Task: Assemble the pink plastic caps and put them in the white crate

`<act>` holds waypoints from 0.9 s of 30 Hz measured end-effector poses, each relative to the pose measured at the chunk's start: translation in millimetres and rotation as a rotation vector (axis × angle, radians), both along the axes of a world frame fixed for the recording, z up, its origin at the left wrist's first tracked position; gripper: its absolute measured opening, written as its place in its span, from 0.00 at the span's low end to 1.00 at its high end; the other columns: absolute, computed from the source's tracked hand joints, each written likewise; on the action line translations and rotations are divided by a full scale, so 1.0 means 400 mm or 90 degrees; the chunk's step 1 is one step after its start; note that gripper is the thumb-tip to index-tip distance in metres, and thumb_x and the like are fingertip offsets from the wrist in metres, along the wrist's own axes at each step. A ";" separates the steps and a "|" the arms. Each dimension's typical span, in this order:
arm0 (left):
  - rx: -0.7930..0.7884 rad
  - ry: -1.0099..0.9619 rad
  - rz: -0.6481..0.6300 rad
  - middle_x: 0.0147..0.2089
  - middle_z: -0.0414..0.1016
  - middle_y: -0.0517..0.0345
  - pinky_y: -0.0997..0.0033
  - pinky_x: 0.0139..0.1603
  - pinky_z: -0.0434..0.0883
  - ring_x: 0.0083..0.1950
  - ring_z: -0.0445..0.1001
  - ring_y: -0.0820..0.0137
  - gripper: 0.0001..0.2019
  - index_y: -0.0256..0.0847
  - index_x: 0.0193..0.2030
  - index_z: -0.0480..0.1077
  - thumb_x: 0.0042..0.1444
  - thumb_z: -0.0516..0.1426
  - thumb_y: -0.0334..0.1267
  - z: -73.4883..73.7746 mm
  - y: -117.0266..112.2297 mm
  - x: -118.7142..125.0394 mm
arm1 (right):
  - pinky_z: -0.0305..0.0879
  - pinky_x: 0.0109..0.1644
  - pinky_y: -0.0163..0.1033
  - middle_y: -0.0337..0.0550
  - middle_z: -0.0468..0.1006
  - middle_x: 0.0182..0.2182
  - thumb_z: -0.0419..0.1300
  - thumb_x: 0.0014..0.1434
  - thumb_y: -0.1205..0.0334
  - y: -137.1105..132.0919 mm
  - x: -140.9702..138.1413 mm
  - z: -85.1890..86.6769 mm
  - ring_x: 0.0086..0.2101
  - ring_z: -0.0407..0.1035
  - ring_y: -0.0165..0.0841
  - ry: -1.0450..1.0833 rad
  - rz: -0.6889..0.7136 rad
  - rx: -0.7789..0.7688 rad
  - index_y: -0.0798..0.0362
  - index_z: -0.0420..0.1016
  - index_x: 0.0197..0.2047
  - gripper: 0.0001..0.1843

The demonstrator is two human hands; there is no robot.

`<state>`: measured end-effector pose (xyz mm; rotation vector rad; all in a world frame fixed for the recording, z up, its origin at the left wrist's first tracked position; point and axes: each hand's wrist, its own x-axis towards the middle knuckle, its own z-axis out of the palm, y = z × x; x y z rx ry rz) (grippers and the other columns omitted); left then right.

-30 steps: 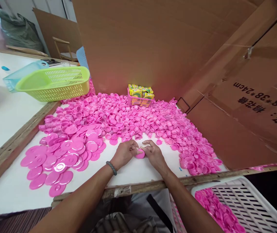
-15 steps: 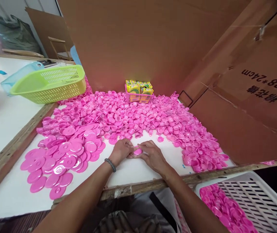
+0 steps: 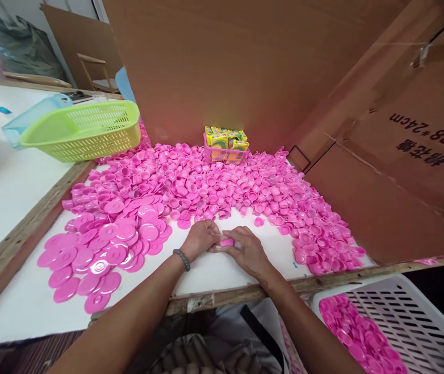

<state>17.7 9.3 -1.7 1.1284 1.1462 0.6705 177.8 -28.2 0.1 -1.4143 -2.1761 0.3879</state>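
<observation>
A small pink piece (image 3: 227, 242) is held btwn both hands, just over the bare white tabletop (image 3: 214, 278) nr the front edge. Its L side is pinched by the L hand (image 3: 203, 240), thumb & fingertips brought together on it; its R side is gripped by the R hand (image 3: 247, 249), fingers likewise clamped on it. Most of the piece is covered by fingers, so its exact shape can't be told. A dark beaded bracelet (image 3: 182, 259) is worn on the L wrist.

Flat pink discs (image 3: 99, 266) are spread in an overlapping heap to the L of the hands. Small pink cups (image 3: 214, 199) are piled in a wide arc behind & round to the R. A lone pink disc (image 3: 259, 222) is seen just beyond the R hand, apart from the pile.

At the back, a small pink basket (image 3: 225, 155) is filled w/ yellow packets (image 3: 217, 140) & is backed by a tall cardboard sheet (image 3: 245, 67). A green basket (image 3: 89, 148) is placed at far L, w/ a pale blue tray (image 3: 19, 130) beside it. Below the table edge, lower R, more pink pcs (image 3: 358, 330) are held in a white crate (image 3: 416, 306).
</observation>
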 end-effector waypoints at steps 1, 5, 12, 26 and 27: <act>0.002 -0.008 -0.004 0.16 0.67 0.65 0.79 0.16 0.66 0.16 0.65 0.78 0.12 0.36 0.26 0.63 0.38 0.63 0.34 -0.002 -0.001 0.000 | 0.60 0.38 0.39 0.44 0.72 0.30 0.58 0.53 0.53 -0.002 -0.002 0.004 0.34 0.63 0.35 -0.032 -0.033 0.008 0.53 0.72 0.41 0.15; 0.030 -0.009 -0.018 0.18 0.68 0.64 0.82 0.15 0.62 0.16 0.65 0.79 0.13 0.35 0.27 0.63 0.36 0.63 0.31 -0.006 -0.007 0.005 | 0.57 0.34 0.38 0.43 0.70 0.27 0.57 0.53 0.48 -0.012 -0.002 0.014 0.31 0.62 0.35 -0.102 -0.114 0.002 0.54 0.70 0.32 0.16; -0.028 -0.031 -0.021 0.17 0.68 0.63 0.79 0.18 0.67 0.16 0.67 0.78 0.11 0.34 0.27 0.63 0.40 0.62 0.30 0.020 -0.017 0.025 | 0.59 0.33 0.36 0.39 0.69 0.26 0.54 0.57 0.54 -0.021 0.038 0.014 0.30 0.62 0.32 -0.008 -0.046 -0.052 0.49 0.71 0.45 0.14; -0.110 0.035 -0.007 0.15 0.70 0.61 0.75 0.18 0.69 0.17 0.70 0.72 0.13 0.36 0.24 0.60 0.39 0.63 0.33 0.015 -0.004 0.048 | 0.55 0.34 0.38 0.42 0.66 0.27 0.53 0.58 0.60 -0.007 0.030 0.053 0.32 0.59 0.34 -0.165 0.038 0.009 0.53 0.72 0.31 0.09; -0.104 0.029 -0.009 0.15 0.70 0.61 0.75 0.18 0.69 0.17 0.70 0.72 0.13 0.36 0.24 0.60 0.39 0.63 0.33 0.014 -0.004 0.047 | 0.55 0.34 0.38 0.42 0.66 0.26 0.53 0.58 0.59 -0.008 0.030 0.052 0.31 0.59 0.34 -0.168 0.037 0.010 0.53 0.72 0.32 0.09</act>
